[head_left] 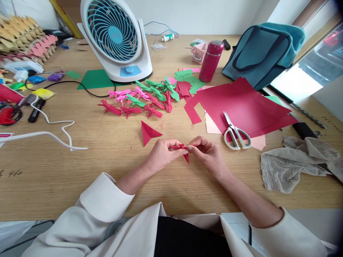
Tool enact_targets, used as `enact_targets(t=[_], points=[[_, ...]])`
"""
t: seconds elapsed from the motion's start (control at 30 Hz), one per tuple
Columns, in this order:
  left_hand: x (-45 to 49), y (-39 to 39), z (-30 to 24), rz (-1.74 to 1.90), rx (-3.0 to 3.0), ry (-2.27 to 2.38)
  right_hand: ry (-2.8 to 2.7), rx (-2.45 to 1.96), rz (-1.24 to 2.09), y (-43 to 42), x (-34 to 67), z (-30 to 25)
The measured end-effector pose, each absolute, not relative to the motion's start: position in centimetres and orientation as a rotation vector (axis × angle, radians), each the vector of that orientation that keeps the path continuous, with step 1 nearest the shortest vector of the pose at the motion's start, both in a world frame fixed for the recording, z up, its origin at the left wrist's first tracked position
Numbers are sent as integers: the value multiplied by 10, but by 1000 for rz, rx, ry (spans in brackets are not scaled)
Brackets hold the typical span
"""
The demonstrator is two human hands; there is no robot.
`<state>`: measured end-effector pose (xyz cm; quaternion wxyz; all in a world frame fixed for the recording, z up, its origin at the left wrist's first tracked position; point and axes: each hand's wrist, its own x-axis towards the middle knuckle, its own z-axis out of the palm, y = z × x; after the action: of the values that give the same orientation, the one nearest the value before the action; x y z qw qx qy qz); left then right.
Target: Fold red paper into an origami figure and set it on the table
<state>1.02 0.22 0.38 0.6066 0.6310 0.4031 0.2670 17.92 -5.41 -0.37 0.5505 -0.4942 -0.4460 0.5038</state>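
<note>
Between my two hands is a small red folded paper figure (186, 157), its pointed end hanging down toward me. My left hand (166, 152) pinches it from the left between thumb and fingers. On the other side my right hand (205, 152) grips it the same way, fingertips nearly meeting the left ones. Just beyond my left hand lies a red folded paper triangle (149, 132), creased down the middle. Farther back, finished-looking red paper figures (130, 111) lie with green ones (157, 92) and pink ones (119, 94) in a loose group.
Scissors (235, 134) rest on large red paper sheets (241, 103) at right. A red thermos (211, 62), a teal bag (264, 53) and a white fan (115, 35) stand at the back. A grey cloth (284, 171) lies right; a white cable (53, 134) crosses the left.
</note>
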Motion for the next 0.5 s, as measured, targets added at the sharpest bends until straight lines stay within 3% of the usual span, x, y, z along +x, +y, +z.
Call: enact_targets(t=[0.5], points=[[10, 4, 10, 502, 1169, 924, -1034, -990, 1355, -52, 180, -6]])
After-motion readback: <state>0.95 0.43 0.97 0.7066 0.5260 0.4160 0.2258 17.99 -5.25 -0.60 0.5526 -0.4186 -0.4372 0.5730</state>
